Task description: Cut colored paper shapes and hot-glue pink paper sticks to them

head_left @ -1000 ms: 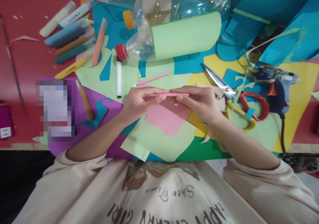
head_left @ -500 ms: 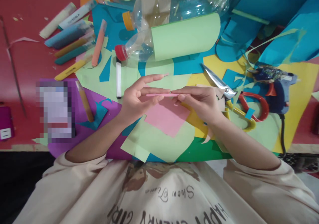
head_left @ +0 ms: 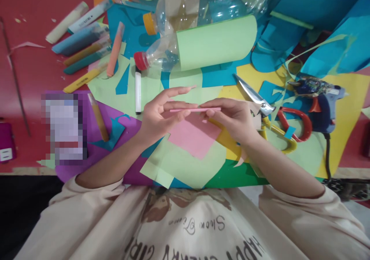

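Note:
A thin pink paper strip [head_left: 199,109], seen edge-on, is held level between both hands. My left hand [head_left: 163,111] pinches its left part between thumb and fingers, with the index finger stretched out above. My right hand [head_left: 234,115] grips the right part between thumb and fingertips. Below the strip lies a flat piece of pink paper [head_left: 195,138], resting on light green paper [head_left: 193,171]. Just beyond my hands is a clear bottle wrapped in light green paper [head_left: 216,42], lying on its side with a red cap [head_left: 141,61].
Scissors [head_left: 267,109] with red and yellow handles and a blue glue gun [head_left: 325,109] lie at the right. Several markers [head_left: 78,38] are at the upper left, above a phone [head_left: 66,129]. Another bottle with an orange cap [head_left: 149,24] lies behind. Paper scraps cover the table.
The right end of the pink strip has tilted up very slightly, and my right fingers have shifted a little. My left hand stays nearly still.

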